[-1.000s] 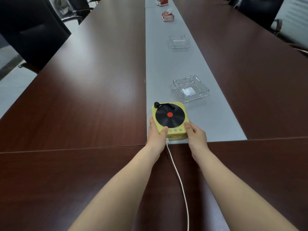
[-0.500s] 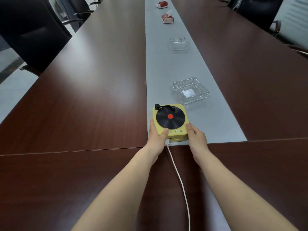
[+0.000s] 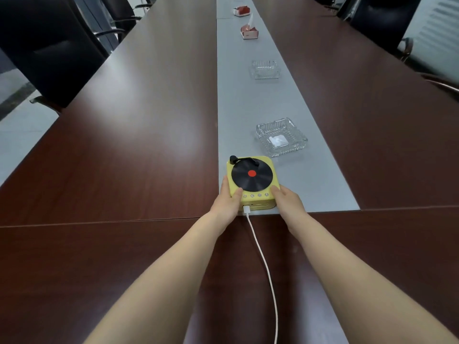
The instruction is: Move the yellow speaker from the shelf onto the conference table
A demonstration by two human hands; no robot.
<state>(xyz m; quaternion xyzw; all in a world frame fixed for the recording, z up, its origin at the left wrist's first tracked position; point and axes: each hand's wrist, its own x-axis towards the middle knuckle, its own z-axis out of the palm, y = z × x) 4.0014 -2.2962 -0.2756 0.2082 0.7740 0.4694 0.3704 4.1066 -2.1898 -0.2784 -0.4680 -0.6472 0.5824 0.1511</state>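
The yellow speaker (image 3: 251, 180), shaped like a small record player with a black disc and red centre, rests on the grey centre strip of the dark wood conference table (image 3: 124, 150). My left hand (image 3: 227, 201) grips its left side with the thumb on top. My right hand (image 3: 288, 199) grips its right side the same way. A white cable (image 3: 263, 259) is plugged into the speaker's near face and trails toward me between my forearms.
A glass ashtray (image 3: 282, 137) stands just beyond the speaker, to its right. Farther along the strip are a second glass ashtray (image 3: 265, 69) and two red and white tissue boxes (image 3: 249, 32). Black chairs (image 3: 47, 50) line both sides of the table.
The speaker and both hands have stayed almost still on the grey strip; the view has tilted slightly.
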